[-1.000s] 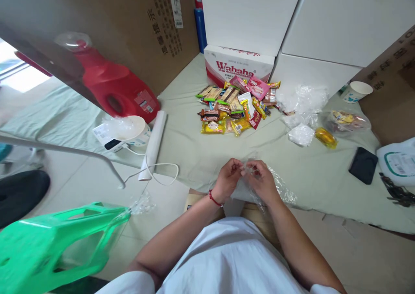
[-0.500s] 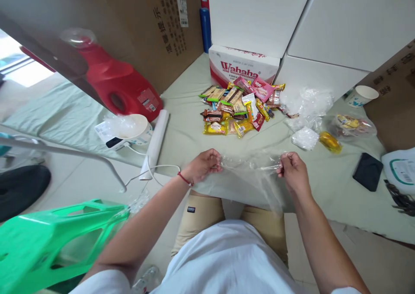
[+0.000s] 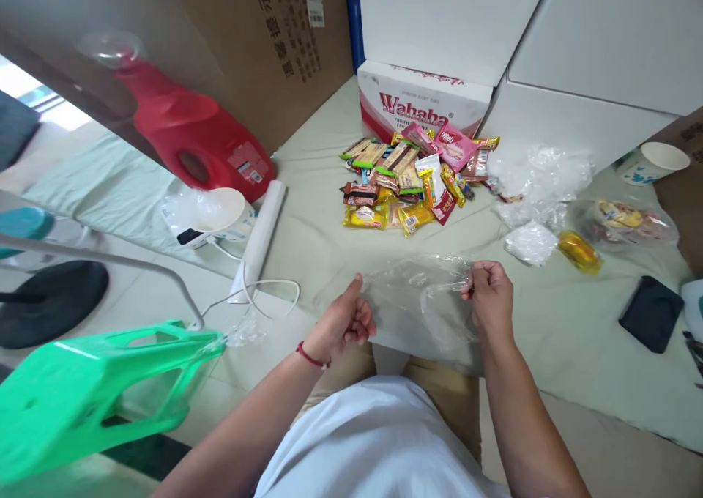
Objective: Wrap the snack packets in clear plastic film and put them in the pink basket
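Note:
A clear plastic bag (image 3: pixel 428 293) hangs stretched out over the near edge of the cloth-covered table. My right hand (image 3: pixel 491 289) pinches its right-hand edge between thumb and fingers. At the bag's left side is my left hand (image 3: pixel 347 321), with a red bracelet at the wrist. Its thumb points up, apart from loosely curled fingers, and nothing shows in its grip. Beyond the bag lies a pile of wrapped snacks (image 3: pixel 406 179), in green, brown, yellow and pink packets, against a Wahaha box (image 3: pixel 409 91).
Crumpled plastic bags (image 3: pixel 541 183), a yellow packet (image 3: pixel 580 252) and a black pouch (image 3: pixel 652 313) lie on the right. A white roll (image 3: pixel 257 242), a cable, a paper cup (image 3: pixel 233 216) and a red jug (image 3: pixel 203 135) stand left. A green stool (image 3: pixel 71 395) is on the floor.
My left hand has released the bag's left edge, its thumb lifting away from the fingers. My right hand keeps its hold. The view has shifted slightly.

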`<act>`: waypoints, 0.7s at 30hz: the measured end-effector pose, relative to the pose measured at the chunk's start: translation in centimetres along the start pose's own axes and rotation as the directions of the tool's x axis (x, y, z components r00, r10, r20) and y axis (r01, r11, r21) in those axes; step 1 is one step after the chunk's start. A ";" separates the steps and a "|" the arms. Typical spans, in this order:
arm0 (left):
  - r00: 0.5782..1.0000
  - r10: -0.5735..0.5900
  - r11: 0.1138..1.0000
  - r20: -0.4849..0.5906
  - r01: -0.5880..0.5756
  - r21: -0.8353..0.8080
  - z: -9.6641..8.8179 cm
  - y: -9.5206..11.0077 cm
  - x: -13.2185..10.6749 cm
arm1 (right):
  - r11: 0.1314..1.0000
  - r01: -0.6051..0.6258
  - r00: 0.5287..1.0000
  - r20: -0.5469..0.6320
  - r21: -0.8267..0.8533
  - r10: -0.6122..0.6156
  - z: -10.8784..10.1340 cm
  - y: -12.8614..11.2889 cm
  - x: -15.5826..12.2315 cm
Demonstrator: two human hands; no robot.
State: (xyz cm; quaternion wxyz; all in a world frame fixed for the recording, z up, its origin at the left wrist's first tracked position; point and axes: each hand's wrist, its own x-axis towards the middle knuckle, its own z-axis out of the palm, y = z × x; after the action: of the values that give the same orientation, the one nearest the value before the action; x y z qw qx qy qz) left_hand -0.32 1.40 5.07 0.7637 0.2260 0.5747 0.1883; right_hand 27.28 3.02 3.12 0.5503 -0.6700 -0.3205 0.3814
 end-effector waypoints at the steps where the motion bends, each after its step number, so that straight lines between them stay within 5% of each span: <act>1: 0.998 -0.038 0.999 0.049 0.038 -0.016 0.5 -0.7 -0.3 | 1.000 0.010 1.000 -0.004 0.008 -0.010 0.1 -0.1 -0.5; 4: 0.984 -0.097 0.989 0.147 0.112 -0.092 2.3 -1.7 -0.1 | 0.999 0.018 1.000 0.011 0.045 -0.019 0.6 0.0 -2.1; 8: 0.998 0.052 0.995 0.033 -0.049 -0.085 3.4 -1.4 1.6 | 0.996 -0.007 0.998 0.060 0.094 0.002 0.2 0.7 -2.5; 17: 0.978 0.160 0.972 0.136 -0.180 0.153 -0.4 1.7 3.3 | 0.987 -0.161 0.957 0.242 -0.017 0.160 -5.8 2.4 7.5; 19: 0.977 0.185 0.947 0.109 -0.206 0.245 -0.4 2.6 3.9 | 0.981 -0.077 0.963 0.242 -0.177 0.120 -6.3 1.6 9.3; 21: 0.975 0.221 0.914 0.033 -0.219 0.341 -0.2 3.2 4.5 | 0.907 0.135 0.986 0.146 -0.399 -0.082 -6.6 0.1 9.8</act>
State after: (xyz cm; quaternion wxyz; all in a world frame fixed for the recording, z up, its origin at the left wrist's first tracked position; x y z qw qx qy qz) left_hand 0.59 6.59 3.26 0.6848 0.4178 0.5721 0.1709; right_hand 37.91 8.05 2.19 0.3976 -0.7256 -0.4638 0.3167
